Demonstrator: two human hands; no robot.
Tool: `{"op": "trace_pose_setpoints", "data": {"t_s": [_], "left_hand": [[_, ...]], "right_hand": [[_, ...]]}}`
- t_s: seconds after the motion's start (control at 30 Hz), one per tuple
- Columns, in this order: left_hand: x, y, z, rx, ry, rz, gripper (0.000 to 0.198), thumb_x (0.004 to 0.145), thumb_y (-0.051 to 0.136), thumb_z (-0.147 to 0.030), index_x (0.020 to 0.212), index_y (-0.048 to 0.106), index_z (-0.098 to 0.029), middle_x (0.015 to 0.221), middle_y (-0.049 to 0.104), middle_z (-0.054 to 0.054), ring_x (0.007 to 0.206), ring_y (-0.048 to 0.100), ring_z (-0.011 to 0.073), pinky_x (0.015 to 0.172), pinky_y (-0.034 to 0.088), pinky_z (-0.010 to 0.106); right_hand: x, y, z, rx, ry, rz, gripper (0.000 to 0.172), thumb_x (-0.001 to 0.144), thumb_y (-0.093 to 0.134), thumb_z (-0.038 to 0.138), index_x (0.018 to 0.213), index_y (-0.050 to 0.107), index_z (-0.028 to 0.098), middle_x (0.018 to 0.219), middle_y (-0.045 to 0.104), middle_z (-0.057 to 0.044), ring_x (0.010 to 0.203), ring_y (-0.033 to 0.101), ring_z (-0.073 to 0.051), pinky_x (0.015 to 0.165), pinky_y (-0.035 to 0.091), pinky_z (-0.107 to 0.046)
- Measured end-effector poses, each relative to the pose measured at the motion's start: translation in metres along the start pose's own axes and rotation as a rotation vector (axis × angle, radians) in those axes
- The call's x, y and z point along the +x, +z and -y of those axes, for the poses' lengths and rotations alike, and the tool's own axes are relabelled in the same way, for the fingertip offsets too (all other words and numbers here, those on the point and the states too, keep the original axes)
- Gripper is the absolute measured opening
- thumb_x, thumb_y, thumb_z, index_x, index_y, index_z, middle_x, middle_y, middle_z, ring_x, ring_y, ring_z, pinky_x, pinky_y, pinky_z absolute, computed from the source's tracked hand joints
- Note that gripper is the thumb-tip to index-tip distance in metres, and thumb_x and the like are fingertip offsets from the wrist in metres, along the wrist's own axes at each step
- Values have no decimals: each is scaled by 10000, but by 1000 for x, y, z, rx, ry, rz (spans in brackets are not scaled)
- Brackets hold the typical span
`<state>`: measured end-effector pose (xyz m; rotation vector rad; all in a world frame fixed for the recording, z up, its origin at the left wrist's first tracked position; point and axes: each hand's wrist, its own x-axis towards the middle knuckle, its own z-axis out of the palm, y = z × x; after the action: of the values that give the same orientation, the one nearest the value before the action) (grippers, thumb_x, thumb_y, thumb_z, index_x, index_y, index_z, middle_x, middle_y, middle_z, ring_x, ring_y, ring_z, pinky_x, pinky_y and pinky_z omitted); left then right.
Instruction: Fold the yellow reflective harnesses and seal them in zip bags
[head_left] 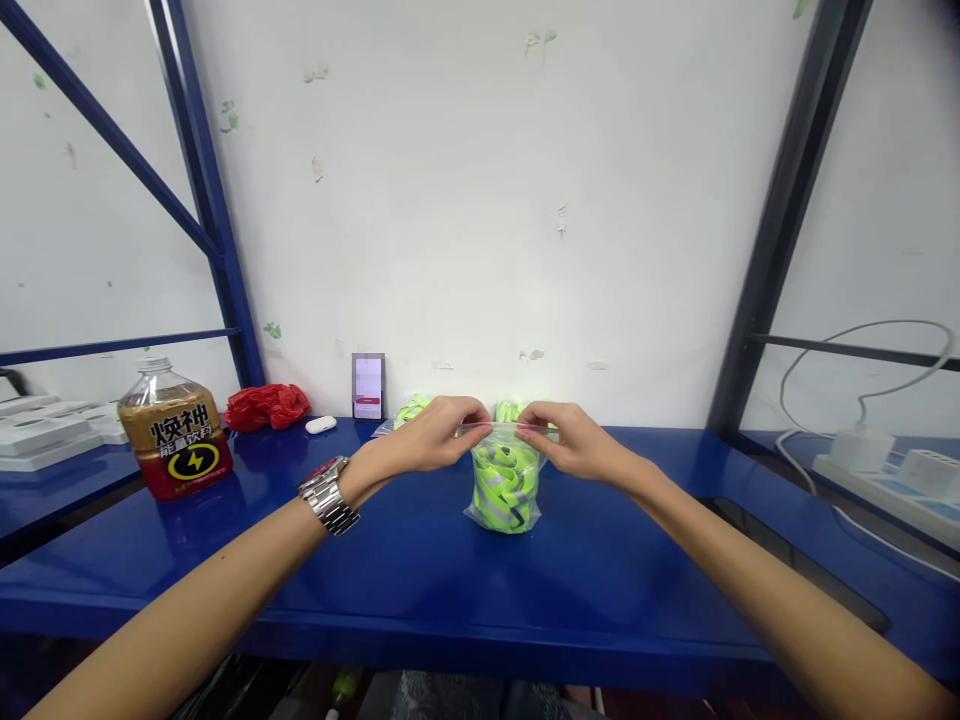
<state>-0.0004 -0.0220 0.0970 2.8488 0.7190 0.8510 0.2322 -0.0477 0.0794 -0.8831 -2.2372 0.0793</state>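
Note:
A clear plastic bag stands upright on the blue table, filled with folded neon-yellow strapping that has grey reflective stripes. My left hand pinches the left part of the bag's top edge between thumb and fingers. On the right part of the same edge, my right hand has a matching pinch, a short gap from the left. The edge is stretched flat between them. Behind my hands lie more bagged neon-yellow bundles, partly hidden. A metal watch is on my left wrist.
At left stand a large drink bottle, a red plastic bag and a white earbud case. A phone leans on the wall. To the right are a dark flat device and a power strip with cables.

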Motion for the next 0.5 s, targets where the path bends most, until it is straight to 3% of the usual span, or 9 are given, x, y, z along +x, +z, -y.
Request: {"op": "trace_pose_setpoints", "data": {"t_s": [0.2,0.5], "left_hand": [[-1,0,-7,24,34,-17,123,881,449,-223,819,533,-158,716,560,13,618,465,111,560,358,241],[7,-3,-10,19,-13,53,232,896,463,-319,871,604,-137,749,612,34,650,509,115,596,375,244]], "right_hand": [[2,7,4,16,-31,-77,97,830,542,196,736,558,178,686,584,-5,648,515,-132,627,398,-264],[4,2,3,129,21,6,159,846,557,301,824,655,177,770,665,-29,715,565,-151,676,437,-283]]}}
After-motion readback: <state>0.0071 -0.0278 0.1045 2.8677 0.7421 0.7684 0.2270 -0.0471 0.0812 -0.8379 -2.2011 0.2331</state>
